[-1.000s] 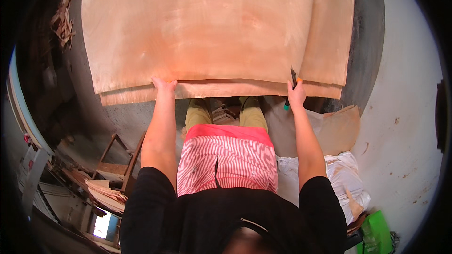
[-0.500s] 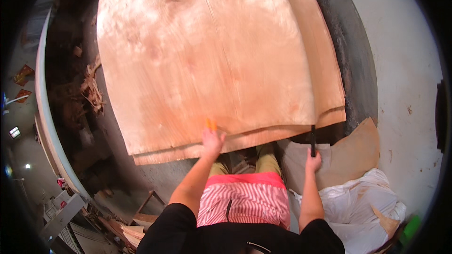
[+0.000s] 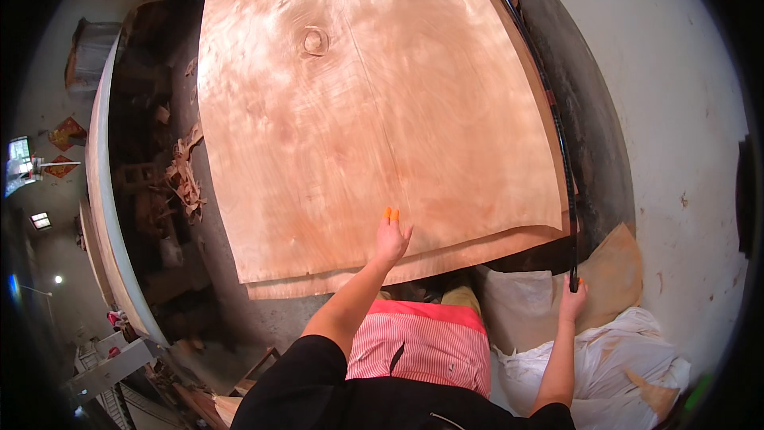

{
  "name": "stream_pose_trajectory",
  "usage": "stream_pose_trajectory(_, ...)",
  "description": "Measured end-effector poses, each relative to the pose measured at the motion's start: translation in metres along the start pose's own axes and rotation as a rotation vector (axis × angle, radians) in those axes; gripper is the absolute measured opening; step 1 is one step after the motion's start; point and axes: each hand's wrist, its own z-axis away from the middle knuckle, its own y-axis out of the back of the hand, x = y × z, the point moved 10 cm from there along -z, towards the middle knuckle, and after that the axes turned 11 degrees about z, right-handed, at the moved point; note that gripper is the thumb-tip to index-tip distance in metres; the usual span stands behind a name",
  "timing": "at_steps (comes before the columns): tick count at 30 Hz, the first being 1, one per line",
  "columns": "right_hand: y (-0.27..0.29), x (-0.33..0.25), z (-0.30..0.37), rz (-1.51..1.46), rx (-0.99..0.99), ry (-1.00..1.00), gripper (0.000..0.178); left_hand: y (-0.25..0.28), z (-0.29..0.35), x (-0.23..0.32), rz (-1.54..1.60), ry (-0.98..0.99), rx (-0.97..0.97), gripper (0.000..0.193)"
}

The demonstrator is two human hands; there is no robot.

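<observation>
A large pale wood veneer sheet [image 3: 318, 135] lies in front of me, with a knot near its far part and a long crack line. Beneath it, the edge of another veneer sheet [image 3: 302, 285] sticks out at the near side. My left hand [image 3: 392, 242] rests near the sheet's front edge, fingers spread, with orange covers on some fingertips. Off the right front corner, my right hand [image 3: 574, 301] is closed around the near end of a long thin black rod [image 3: 561, 131]. That rod runs away from me along the sheet's right edge.
To the right stands a pale wall [image 3: 676, 111]. White plastic sheeting [image 3: 613, 366] and brownish board pieces [image 3: 609, 271] lie at the near right. Veneer scraps [image 3: 185, 179] lie on the dark floor to the left, before a long pale-edged stack [image 3: 107, 215].
The rod, mostly hidden under the sheet before, now shows along its right edge. My right hand has moved right and nearer with it. Less of the lower sheet shows at the right. The view has shifted.
</observation>
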Motion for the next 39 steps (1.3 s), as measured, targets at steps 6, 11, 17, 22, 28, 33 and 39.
stream_pose_trajectory(6,-0.08,-0.077,-0.002,-0.18,-0.111,0.008,0.034,0.01,-0.016,-0.046,0.001,0.026,0.056,0.055)
stream_pose_trajectory(11,-0.176,-0.168,0.012,-0.371,-0.341,-0.022,0.031,0.044,-0.043,-0.085,-0.127,-0.016,0.042,0.053)
stream_pose_trajectory(17,-0.219,-0.263,0.017,-0.109,-0.366,0.57,0.019,0.056,-0.074,-0.147,-0.168,0.009,-0.017,0.057)
stream_pose_trajectory(22,-0.241,-0.27,-0.069,-0.173,-0.333,0.463,0.024,0.086,-0.152,-0.162,-0.064,-0.13,0.151,0.062)
stream_pose_trajectory(28,-0.23,-0.329,-0.199,0.311,0.318,0.394,0.038,0.126,-0.299,-0.16,-0.175,-0.266,0.326,0.062)
stream_pose_trajectory(33,-0.264,-0.309,-0.212,0.284,0.449,0.392,0.039,0.138,-0.409,-0.137,-0.274,-0.208,0.369,0.061)
stream_pose_trajectory(39,-0.262,-0.328,-0.209,0.187,0.432,0.427,0.041,0.138,-0.515,-0.19,-0.334,0.049,0.225,0.078)
